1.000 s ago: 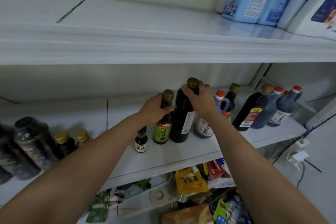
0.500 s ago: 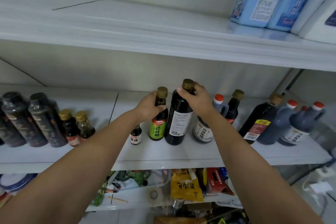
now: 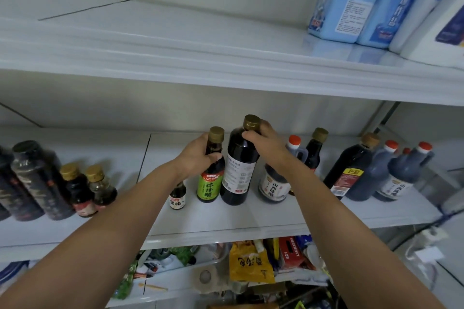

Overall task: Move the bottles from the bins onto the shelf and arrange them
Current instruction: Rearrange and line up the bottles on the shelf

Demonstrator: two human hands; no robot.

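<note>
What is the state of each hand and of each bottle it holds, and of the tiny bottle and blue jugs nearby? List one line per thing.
Left hand: closed around the green-label bottle's neck.
Right hand: grip on the tall dark bottle's shoulder, below the cap.
Green-label bottle: upright on the shelf, capped, held.
Tall dark bottle: upright on the shelf, capped, held.
Tiny bottle: upright, untouched.
Blue jugs: standing on the upper shelf.

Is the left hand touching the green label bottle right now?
Touching. The head view shows the left hand wrapped around the neck of the green label bottle, thumb across its front.
</note>
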